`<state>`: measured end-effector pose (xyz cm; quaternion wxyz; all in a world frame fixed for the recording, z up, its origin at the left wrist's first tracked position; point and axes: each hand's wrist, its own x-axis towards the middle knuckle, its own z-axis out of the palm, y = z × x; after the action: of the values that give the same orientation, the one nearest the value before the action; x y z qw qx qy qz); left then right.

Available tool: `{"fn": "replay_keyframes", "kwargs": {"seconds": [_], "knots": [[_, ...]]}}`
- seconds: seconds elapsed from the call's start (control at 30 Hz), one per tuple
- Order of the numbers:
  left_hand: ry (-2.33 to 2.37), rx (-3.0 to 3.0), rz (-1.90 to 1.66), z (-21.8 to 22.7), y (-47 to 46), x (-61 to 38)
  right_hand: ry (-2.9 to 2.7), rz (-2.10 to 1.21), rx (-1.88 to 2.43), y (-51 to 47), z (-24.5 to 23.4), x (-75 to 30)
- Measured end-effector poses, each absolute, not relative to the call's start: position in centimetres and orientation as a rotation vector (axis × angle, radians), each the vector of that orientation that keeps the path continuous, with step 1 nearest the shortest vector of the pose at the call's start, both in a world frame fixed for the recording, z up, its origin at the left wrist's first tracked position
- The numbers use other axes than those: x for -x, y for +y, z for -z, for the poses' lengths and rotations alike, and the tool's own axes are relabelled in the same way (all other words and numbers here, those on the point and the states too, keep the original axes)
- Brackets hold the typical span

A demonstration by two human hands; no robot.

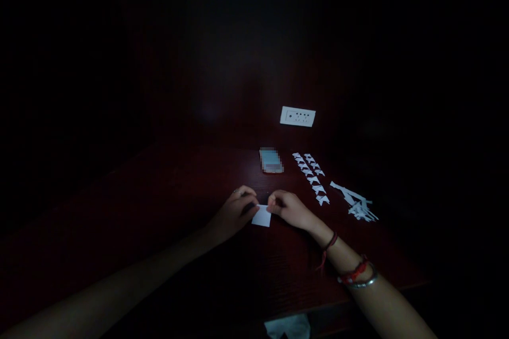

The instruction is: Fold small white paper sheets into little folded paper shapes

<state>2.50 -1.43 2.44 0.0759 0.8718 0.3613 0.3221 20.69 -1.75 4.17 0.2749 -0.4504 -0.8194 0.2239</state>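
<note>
A small white paper piece (262, 216) lies on the dark red wooden table (167, 206). My left hand (234, 211) rests on the table with its fingers curled, pinching the paper's left edge. My right hand (289, 207) pinches the paper's right edge with closed fingers. A ring shows on the left hand, and red threads and a metal bangle (360, 278) circle the right wrist.
Two rows of small folded white paper pieces (312, 176) lie right of the hands. A heap of white paper strips (356, 202) sits further right. A blurred blue-and-red card-like object (271, 161) lies behind the hands. A white wall socket plate (298, 116) is behind. The surroundings are very dark.
</note>
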Motion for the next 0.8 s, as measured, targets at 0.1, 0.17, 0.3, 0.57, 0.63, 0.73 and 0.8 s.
{"fn": "replay_keyframes", "kwargs": {"seconds": [0.1,0.17,0.3,0.57,0.63,0.73,0.8], "knots": [[1.059,-2.6,-1.038,-3.0,-1.6,-2.2,-2.205,-0.578,1.118,-2.4,-4.9,-20.6],[1.036,-2.604,-1.048,-3.3,-1.8,-2.2,-2.234,-0.518,1.059,-2.7,-5.2,-20.5],[1.001,-2.609,-1.025,-3.7,-2.2,-2.3,-2.269,-0.43,0.966,-2.8,-5.3,-20.2],[0.952,-2.574,-1.014,-4.3,-2.9,-2.5,-2.259,-0.474,0.951,-3.0,-5.0,-19.8],[0.943,-2.573,-1.019,-4.4,-3.1,-2.5,-2.255,-0.498,0.937,-3.0,-4.9,-19.8],[0.923,-2.574,-1.032,-4.4,-3.1,-2.5,-2.249,-0.542,0.912,-3.0,-5.0,-19.8],[0.92,-2.576,-1.033,-4.4,-3.0,-2.5,-2.247,-0.57,0.892,-3.0,-5.0,-19.8]]}}
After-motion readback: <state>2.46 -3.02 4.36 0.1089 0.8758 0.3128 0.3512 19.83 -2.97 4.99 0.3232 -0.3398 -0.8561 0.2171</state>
